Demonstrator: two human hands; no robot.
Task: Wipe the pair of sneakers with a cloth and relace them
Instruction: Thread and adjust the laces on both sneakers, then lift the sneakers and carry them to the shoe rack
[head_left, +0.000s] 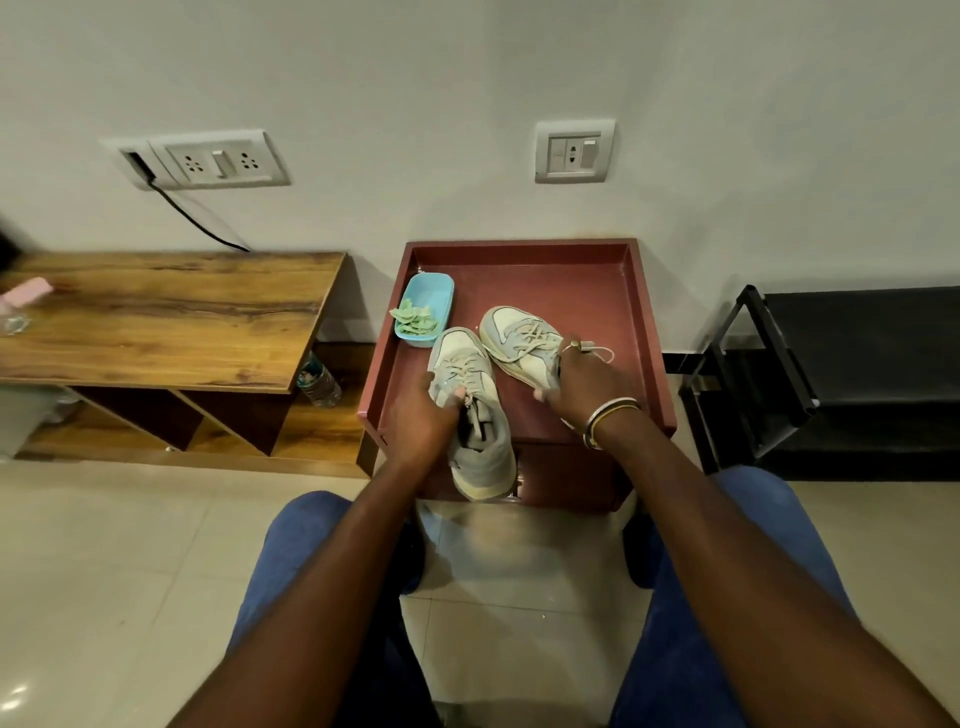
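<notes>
Maroon worktop with a raised rim at mid-frame, set against a pale wall. On it, two pale grey laced sneakers side by side, toes toward the top of the frame. Nearer sneaker just left of centre, heel jutting past the worktop's near edge, gripped by the left hand, fingers curled onto the tongue beside the laces. Farther sneaker just to its right, toe angled to the upper left, heel end gripped by the right hand, fingers curled over it; loose lace end looping out to the right of that hand. Bangles on the right wrist. Blue tub toward the worktop's upper left corner, close to the nearer sneaker's toe, with a crumpled green cloth draped over its near rim. Wooden bench at the left of the frame, plastic bottle beneath its top; black rack at the right
</notes>
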